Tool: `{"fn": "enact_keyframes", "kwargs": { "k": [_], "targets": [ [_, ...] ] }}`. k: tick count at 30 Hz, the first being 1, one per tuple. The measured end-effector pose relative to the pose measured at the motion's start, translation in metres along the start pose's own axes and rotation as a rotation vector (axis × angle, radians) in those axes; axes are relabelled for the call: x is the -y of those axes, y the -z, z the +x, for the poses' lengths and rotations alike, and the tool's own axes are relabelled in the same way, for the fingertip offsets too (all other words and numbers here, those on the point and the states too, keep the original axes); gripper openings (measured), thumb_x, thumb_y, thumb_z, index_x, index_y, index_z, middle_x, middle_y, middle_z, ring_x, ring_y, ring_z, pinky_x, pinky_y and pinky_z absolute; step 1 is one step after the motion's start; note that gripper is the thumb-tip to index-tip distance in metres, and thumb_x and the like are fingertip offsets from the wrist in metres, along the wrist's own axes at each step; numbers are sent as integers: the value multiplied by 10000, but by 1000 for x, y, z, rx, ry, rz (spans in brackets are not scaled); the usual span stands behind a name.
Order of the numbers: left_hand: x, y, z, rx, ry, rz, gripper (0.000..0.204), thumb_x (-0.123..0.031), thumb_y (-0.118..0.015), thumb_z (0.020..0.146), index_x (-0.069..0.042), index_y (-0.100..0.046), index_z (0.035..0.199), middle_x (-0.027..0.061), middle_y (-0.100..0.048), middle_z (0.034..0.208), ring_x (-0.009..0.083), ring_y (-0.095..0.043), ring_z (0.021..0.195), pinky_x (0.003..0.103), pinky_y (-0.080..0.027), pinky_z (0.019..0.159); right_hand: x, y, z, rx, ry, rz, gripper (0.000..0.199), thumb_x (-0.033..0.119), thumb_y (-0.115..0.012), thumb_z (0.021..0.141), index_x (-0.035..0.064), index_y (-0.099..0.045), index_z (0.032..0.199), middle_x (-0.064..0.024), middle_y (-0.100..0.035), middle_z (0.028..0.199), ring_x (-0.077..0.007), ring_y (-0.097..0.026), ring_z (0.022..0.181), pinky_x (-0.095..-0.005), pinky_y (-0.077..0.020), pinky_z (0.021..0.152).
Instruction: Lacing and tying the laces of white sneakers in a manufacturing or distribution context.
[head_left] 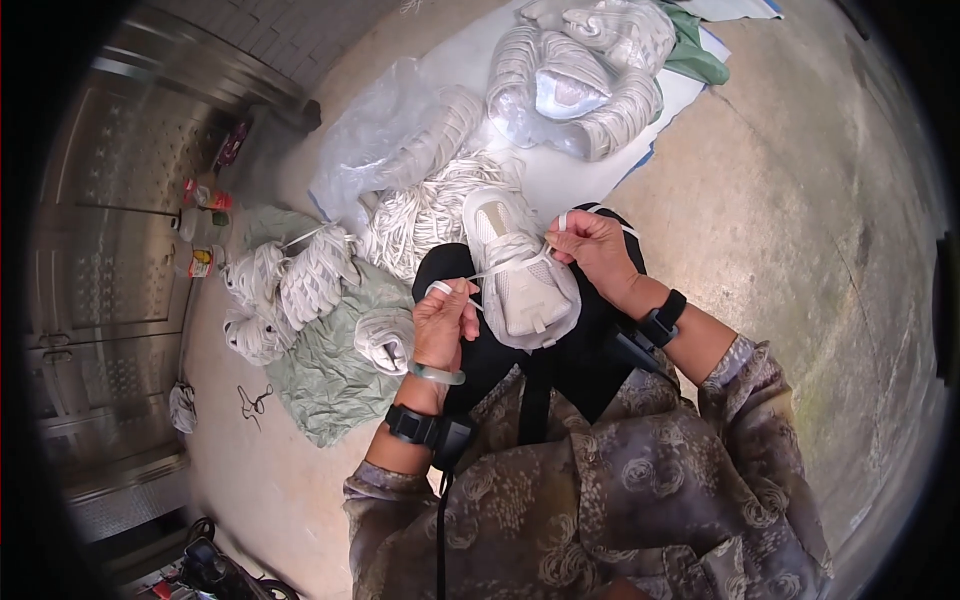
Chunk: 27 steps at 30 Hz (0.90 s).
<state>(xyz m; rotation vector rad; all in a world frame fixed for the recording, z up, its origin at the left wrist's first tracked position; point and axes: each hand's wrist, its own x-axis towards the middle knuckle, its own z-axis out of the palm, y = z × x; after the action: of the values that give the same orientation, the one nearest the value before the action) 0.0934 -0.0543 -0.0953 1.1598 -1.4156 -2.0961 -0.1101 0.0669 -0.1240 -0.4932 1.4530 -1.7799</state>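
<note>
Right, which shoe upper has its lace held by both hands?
The shoe upper on the lap, between left hand and right hand; the others lie in bundles elsewhere.

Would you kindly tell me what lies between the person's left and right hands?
In the head view, a pale shoe lies between the left hand and the right hand, with white lace across it.

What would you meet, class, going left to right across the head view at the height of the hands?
Metal door → red-labelled container → white laced footwear → left hand → pale shoe → right hand
</note>
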Motion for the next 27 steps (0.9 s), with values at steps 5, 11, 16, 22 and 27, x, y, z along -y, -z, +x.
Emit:
{"fn": "enact_keyframes", "kwargs": {
  "k": [5,11,16,22,27],
  "targets": [
    [3,3,1,51,2,35,152,-174,-616,922,-25,-643,943,12,-608,654,82,-557,493,190,-389,427,-2,-8,10,-18,51,-78,27,13,-661,823,-8,-647,812,24,-577,637,-29,-503,567,-197,-419,523],
    [-4,-3,1,195,-206,284,140,-100,-597,905,-37,-660,1012,22,-638,700,124,-605,576,237,-448,490,4,-12,10,-41,91,-87,39,8,-664,813,3,-640,782,25,-565,628,-31,-491,559,-200,-418,522],
    [-19,-28,5,291,-851,1171,341,-15,-545,780,-92,-659,1091,122,-666,751,289,-648,684,388,-513,626,4,-10,10,8,59,-90,31,33,-653,851,4,-653,840,18,-599,689,-36,-517,602,-193,-441,563],
    [-36,-45,15,284,-757,1183,405,-32,-544,735,-118,-658,1114,133,-645,739,319,-629,674,411,-507,619,0,-4,7,-82,33,-34,41,13,-654,838,5,-647,798,30,-567,654,-26,-491,581,-196,-432,527],
    [-25,-56,6,336,-849,1254,376,-68,-548,733,-96,-662,1090,135,-625,675,312,-625,618,401,-499,550,-3,-2,3,-46,35,-35,34,26,-647,854,11,-646,824,31,-570,666,-29,-496,594,-193,-433,548]
  ]
}}
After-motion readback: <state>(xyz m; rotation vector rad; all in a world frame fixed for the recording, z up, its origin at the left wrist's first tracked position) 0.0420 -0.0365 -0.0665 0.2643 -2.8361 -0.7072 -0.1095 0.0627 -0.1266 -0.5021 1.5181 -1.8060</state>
